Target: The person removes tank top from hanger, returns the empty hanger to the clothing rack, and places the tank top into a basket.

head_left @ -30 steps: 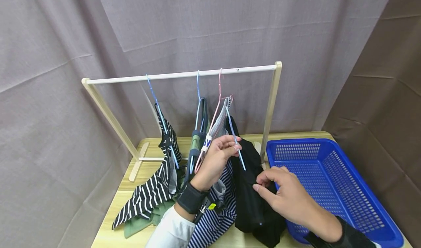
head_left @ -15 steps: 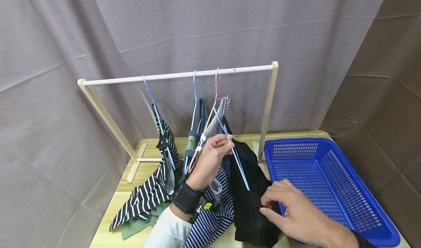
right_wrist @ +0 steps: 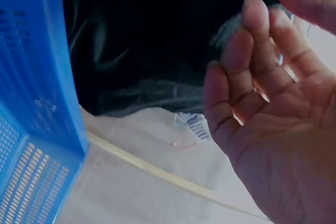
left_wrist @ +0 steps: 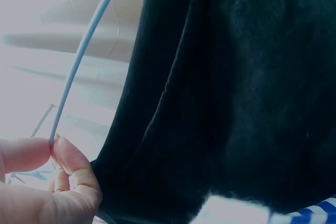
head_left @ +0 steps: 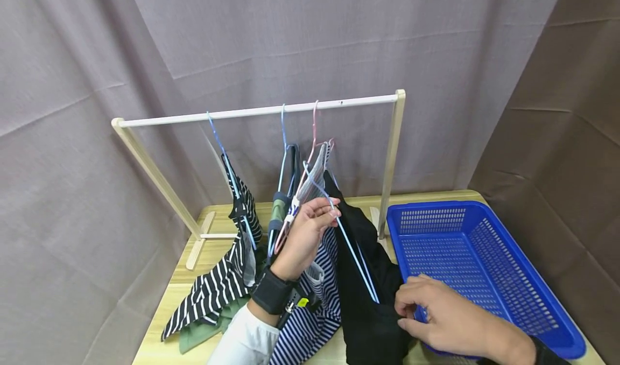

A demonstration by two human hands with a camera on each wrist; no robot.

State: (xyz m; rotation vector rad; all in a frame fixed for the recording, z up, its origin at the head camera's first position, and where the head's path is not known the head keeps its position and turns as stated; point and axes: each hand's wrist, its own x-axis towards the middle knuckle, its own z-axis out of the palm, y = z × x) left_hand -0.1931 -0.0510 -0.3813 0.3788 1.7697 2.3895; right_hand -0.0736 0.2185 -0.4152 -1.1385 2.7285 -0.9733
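Observation:
My left hand (head_left: 331, 210) pinches the wire of a light blue hanger (head_left: 351, 254) between thumb and fingertip; the left wrist view shows the pinch (left_wrist: 52, 141) on the hanger (left_wrist: 84, 56). The wire slants down to the right into a black garment (head_left: 368, 311) that drapes onto the table. Lower down, my right hand (head_left: 402, 314) pinches the edge of this black garment (right_wrist: 157, 40) where the wire enters it, just left of the blue basket (head_left: 484, 236). In the right wrist view the index finger and thumb (right_wrist: 262, 3) meet on the dark cloth.
A wooden rack (head_left: 261, 112) stands on the table (head_left: 213, 246) with blue and pink hangers (head_left: 314, 133) on its rail. A black-and-white striped garment (head_left: 218, 284), a green one (head_left: 278, 211) and a navy striped one (head_left: 310, 322) hang or trail below. Grey curtains close off the back.
My right hand has slid down and nearer along the black garment's edge. More of the blue hanger wire now shows between my two hands. The left hand has shifted slightly left.

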